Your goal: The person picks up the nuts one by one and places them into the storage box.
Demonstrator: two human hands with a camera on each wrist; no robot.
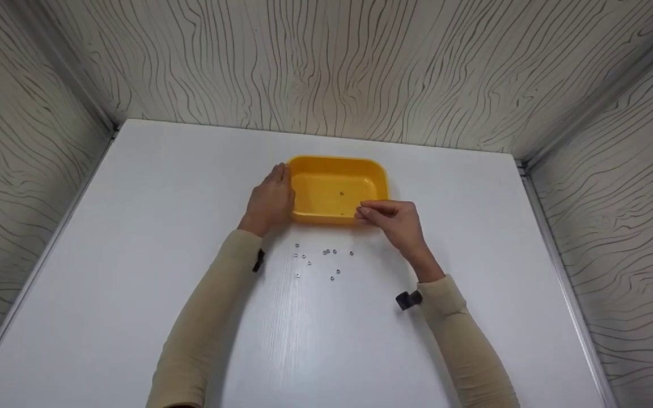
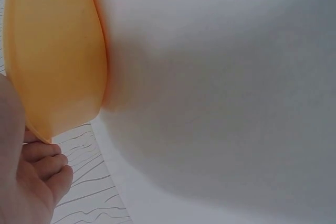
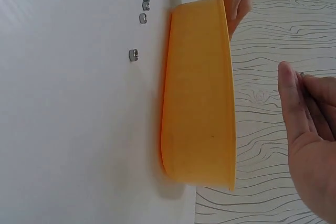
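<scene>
A yellow plastic bin [image 1: 335, 217] stands toward the back of the white table. My left hand [image 1: 270, 201] holds its left end, with the fingers along the outside of the wall and rim in the left wrist view. Above the bin's front right corner, my right hand [image 1: 399, 224] pinches a small metal nut [image 3: 302, 74] between thumb and fingertips, mostly covered by them. On the bin floor lies a nut [image 1: 342, 194], and a smaller speck shows close to the front wall. Several loose hex nuts [image 3: 134, 55] are scattered on the table in front of the bin.
The white table [image 1: 315, 340] extends around the bin on every side. Wood-grain patterned panels [image 1: 326, 68] rise behind it and at both sides, with metal frame strips along the edges. Each sleeve carries a small black device [image 1: 408, 300] at the wrist.
</scene>
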